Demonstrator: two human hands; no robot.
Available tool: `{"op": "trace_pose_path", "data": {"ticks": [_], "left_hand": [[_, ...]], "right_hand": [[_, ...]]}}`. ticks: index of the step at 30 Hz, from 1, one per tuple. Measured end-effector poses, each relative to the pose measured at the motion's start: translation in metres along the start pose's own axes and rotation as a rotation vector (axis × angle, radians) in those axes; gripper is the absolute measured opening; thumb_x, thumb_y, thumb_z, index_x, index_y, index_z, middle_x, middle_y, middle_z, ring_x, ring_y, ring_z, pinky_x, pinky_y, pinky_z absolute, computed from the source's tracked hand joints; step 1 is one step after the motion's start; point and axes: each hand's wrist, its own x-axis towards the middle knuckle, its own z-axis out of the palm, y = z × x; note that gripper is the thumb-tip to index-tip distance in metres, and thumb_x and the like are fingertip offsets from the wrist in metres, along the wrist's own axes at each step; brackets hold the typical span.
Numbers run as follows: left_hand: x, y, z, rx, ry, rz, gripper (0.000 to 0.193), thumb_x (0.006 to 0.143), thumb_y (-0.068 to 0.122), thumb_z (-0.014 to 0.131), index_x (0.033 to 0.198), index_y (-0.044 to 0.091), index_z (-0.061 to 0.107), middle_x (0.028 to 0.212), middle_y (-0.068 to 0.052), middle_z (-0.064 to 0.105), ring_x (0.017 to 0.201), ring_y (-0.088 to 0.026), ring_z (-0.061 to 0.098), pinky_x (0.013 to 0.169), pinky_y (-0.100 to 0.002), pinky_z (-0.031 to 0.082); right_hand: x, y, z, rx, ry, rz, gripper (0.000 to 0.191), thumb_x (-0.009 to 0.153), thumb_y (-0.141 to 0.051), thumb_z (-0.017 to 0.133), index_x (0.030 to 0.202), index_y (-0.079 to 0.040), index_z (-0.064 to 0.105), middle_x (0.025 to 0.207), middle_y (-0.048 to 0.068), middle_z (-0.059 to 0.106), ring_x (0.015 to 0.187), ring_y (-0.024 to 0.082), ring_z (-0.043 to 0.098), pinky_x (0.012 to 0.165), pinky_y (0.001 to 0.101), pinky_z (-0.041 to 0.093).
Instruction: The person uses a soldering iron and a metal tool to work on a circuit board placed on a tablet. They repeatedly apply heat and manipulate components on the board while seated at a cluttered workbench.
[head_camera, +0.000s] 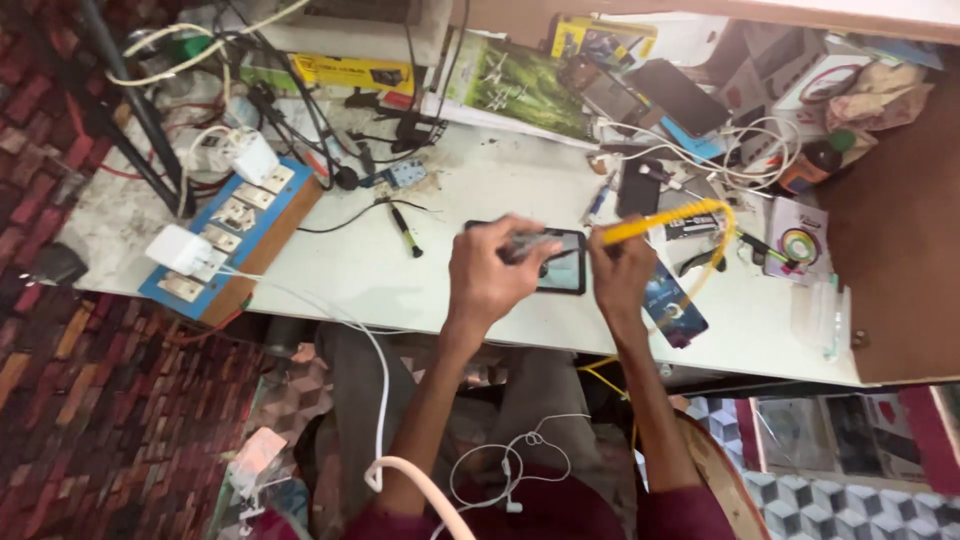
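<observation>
Our left hand (490, 270) is curled shut around a slim grey tool (530, 243), pinched near its front so the tip can be steered finely; its long axis runs nearly level across the view, pointing right toward our other hand. Our right hand (620, 270) is closed around the yellow handle of a soldering iron (650, 227), whose length slants up and to the right, while its yellow cord (722, 240) loops over and falls off the front edge. We judge the working end to point down-left, though the fingers hide it.

Both hands meet over a small dark phone (563, 268) lying flat on the white worktop (400, 270), close to the front edge, its long side running roughly left to right. It sits directly under the tools, where both wrists can steady themselves.

Just right of our right hand lies a blue card (675, 305), angled toward the edge. Farther left a small screwdriver (405, 230) rests alone. At the far left a blue socket board (235, 235) carries white plugs (180, 250), and cables, boxes and other phones crowd the back of the worktop.
</observation>
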Motion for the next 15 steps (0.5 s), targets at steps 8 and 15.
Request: {"op": "trace_pose_path", "data": {"ticks": [8, 15], "left_hand": [[0.037, 0.032, 0.020, -0.090, -0.083, 0.402, 0.028, 0.093, 0.027, 0.072, 0.117, 0.014, 0.076, 0.070, -0.015, 0.067, 0.066, -0.033, 0.068, 0.059, -0.041, 0.051], [0.040, 0.032, 0.022, 0.014, -0.015, 0.277, 0.027, 0.095, 0.038, 0.069, 0.100, 0.013, 0.075, 0.066, -0.014, 0.069, 0.063, -0.034, 0.071, 0.057, -0.044, 0.052]], "right_hand": [[0.012, -0.026, 0.011, -0.462, -0.300, -0.197, 0.007, 0.085, -0.013, 0.070, 0.089, -0.008, 0.069, 0.078, 0.019, 0.068, 0.071, 0.043, 0.066, 0.059, 0.0551, 0.049], [0.028, -0.079, -0.012, -0.525, -0.479, -0.144, 0.066, 0.081, -0.010, 0.069, 0.136, 0.014, 0.041, 0.074, 0.021, 0.067, 0.066, 0.044, 0.065, 0.057, 0.0565, 0.048]]}}
